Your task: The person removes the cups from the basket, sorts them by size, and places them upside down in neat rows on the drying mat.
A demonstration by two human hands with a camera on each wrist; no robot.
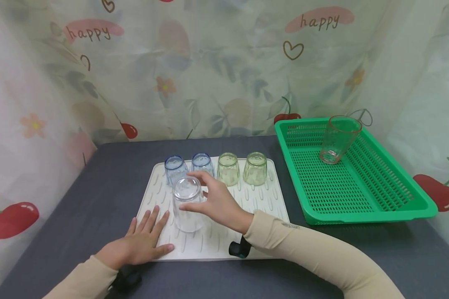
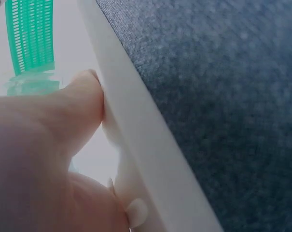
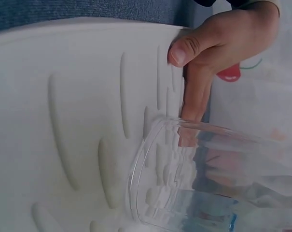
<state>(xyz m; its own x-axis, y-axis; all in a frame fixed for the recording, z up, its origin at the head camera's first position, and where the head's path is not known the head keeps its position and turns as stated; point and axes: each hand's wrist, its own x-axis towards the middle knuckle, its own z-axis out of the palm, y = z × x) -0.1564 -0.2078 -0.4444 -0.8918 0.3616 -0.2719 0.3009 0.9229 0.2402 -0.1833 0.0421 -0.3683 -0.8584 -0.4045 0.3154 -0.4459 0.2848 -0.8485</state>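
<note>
My right hand (image 1: 220, 201) grips a clear glass tumbler (image 1: 188, 214) from its right side, thumb across the near side and fingers behind. The tumbler is upside down, base up, its rim right at the ridged white drying tray (image 1: 247, 224). In the right wrist view the rim of this tumbler (image 3: 136, 193) lies against the tray's ridges. Flat on the tray's front left corner rests my left hand (image 1: 142, 241), fingers spread. Two blue glasses (image 1: 174, 166) and two green glasses (image 1: 228, 168) stand inverted in a row along the tray's back.
Right of the tray, a green plastic basket (image 1: 363, 218) holds one upright clear glass with a pinkish tint (image 1: 338, 141). All this stands on a dark grey cloth-covered table (image 1: 112, 178). Printed curtains (image 1: 217, 83) hang behind and at both sides.
</note>
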